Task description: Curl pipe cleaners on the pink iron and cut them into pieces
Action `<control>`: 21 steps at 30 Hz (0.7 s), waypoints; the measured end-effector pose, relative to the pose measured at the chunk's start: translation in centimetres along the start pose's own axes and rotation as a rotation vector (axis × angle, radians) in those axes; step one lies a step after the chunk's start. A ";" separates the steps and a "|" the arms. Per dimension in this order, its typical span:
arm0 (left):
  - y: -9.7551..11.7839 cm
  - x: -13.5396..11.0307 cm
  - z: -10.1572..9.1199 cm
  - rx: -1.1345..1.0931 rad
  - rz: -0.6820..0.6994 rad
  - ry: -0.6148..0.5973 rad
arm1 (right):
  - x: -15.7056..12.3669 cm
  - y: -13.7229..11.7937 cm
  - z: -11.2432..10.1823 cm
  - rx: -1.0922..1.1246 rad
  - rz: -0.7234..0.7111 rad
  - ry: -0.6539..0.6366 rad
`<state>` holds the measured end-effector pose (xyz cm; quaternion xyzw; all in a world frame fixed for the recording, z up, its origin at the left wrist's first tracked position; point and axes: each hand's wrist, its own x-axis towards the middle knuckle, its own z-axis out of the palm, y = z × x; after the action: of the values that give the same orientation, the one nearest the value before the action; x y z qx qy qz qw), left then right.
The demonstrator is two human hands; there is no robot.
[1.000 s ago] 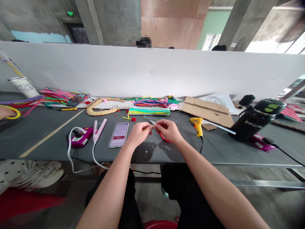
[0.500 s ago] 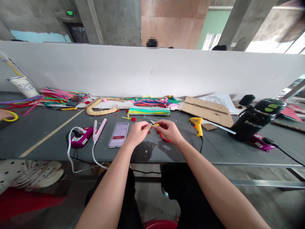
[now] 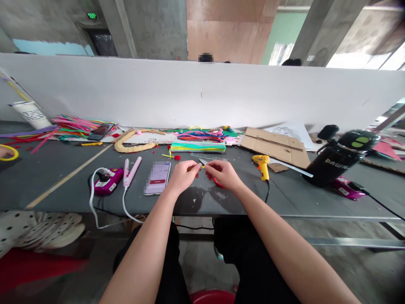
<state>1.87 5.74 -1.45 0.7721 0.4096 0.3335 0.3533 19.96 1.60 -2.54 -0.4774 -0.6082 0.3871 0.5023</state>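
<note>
My left hand (image 3: 184, 174) and my right hand (image 3: 224, 173) meet over the middle of the grey table. Both are closed, fingertips pinching a short yellow pipe cleaner (image 3: 203, 166) between them; most of it is hidden by the fingers. Under and behind my right hand lie scissors (image 3: 217, 182) with a red handle, their blade tip showing just beyond the fingertips. Beyond my left hand is a small red curled piece (image 3: 177, 158) beside a bent yellow stem (image 3: 168, 156). A bundle of green and yellow pipe cleaners (image 3: 198, 147) lies farther back.
Left of my hands are a phone (image 3: 157, 179), a pink hair straightener (image 3: 130, 173) and a purple power strip (image 3: 109, 182). A yellow glue gun (image 3: 262, 166), cardboard (image 3: 275, 147) and a black bottle (image 3: 337, 162) stand or lie rightward. Another person's hand (image 3: 4, 152) shows far left.
My fingertips have shifted slightly on the yellow pipe cleaner, and less of it shows at the right fingers. The other person's hand at far left has moved a little outward.
</note>
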 end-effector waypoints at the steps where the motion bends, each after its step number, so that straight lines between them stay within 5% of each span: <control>1: 0.0 0.0 0.0 0.003 -0.002 0.006 | -0.1 0.0 0.0 -0.015 -0.005 -0.004; 21: 0.2 -0.1 -0.3 0.081 0.000 0.050 | -0.3 -0.5 0.4 -0.090 0.052 -0.091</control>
<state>1.68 5.61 -1.19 0.7772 0.4313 0.3361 0.3114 19.51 1.18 -2.22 -0.4970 -0.6347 0.3936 0.4419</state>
